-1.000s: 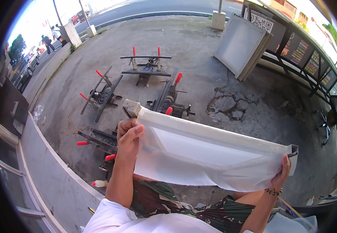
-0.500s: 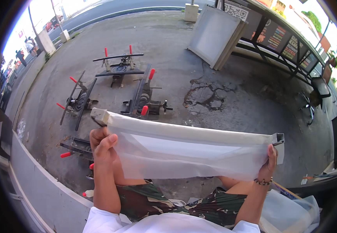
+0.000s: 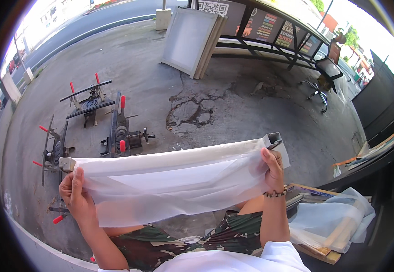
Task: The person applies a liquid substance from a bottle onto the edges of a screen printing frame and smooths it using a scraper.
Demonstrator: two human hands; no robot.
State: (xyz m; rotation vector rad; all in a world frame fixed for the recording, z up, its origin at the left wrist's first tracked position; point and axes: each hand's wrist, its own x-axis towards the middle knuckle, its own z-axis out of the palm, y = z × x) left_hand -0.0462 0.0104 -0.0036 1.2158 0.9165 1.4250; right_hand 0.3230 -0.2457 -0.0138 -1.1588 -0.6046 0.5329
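A hollow square-ended bar (image 3: 174,150) spans the space between my hands, its right end higher than its left. Sheer white mesh fabric (image 3: 160,199) covers its near side and hangs below in loose folds. My left hand (image 3: 76,195) is closed on the fabric and bar at the left end, thumb up on the front. At the other end my right hand (image 3: 273,170), wearing a beaded bracelet, pinches the mesh just under the open tube end. Both sets of fingers are partly hidden behind the cloth.
Black metal clamp stands (image 3: 122,129) with red handles are on the concrete at left. White mesh-covered frames (image 3: 190,41) lean against a black railing ahead. An office chair (image 3: 324,75) stands far right. Beside my right arm lie wooden frames (image 3: 328,258) and loose translucent sheeting (image 3: 328,217).
My view has turned to the right. The bar with its mesh has shifted left in the picture, and its right end has risen above its left. Both hands keep their hold.
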